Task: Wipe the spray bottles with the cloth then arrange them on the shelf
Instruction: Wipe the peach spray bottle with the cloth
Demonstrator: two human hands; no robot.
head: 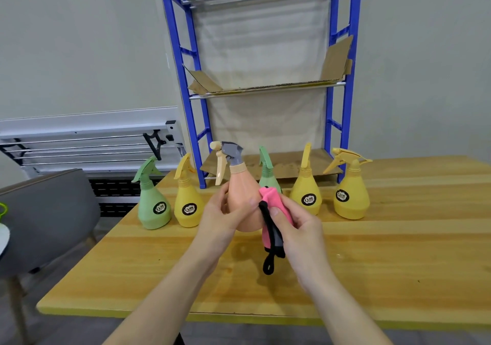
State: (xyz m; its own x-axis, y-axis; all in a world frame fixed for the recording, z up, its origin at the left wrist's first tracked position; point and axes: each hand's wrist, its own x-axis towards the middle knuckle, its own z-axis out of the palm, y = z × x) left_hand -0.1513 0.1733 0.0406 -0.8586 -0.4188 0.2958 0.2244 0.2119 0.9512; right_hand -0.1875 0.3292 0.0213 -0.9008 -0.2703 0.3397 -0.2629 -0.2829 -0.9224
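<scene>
Wiping step in hand. Left hand (225, 216) has its grip curled round the peach pear-shaped plastic spray bottle with grey nozzle (243, 198), held up above the light wooden bench (398, 251). Right hand (300, 233) has its grip clamped on the pink cloth with black trim and loop (272, 217), pressed against the bottle's right side.

Five more bottles stand in a row on the bench behind: a green spray bottle (152, 201), a yellow spray bottle (187, 201), a second green one (267, 174) partly hidden behind the held bottle, and two more yellow ones (305, 188) (350, 190). The blue metal-frame shelf with cardboard liners (265, 87) stands at the back; no bottles on it yet.

Judgement: early in task. Next move probably needs turning the bottle under the cloth to cover all sides, then an upright placement on the shelf.
</scene>
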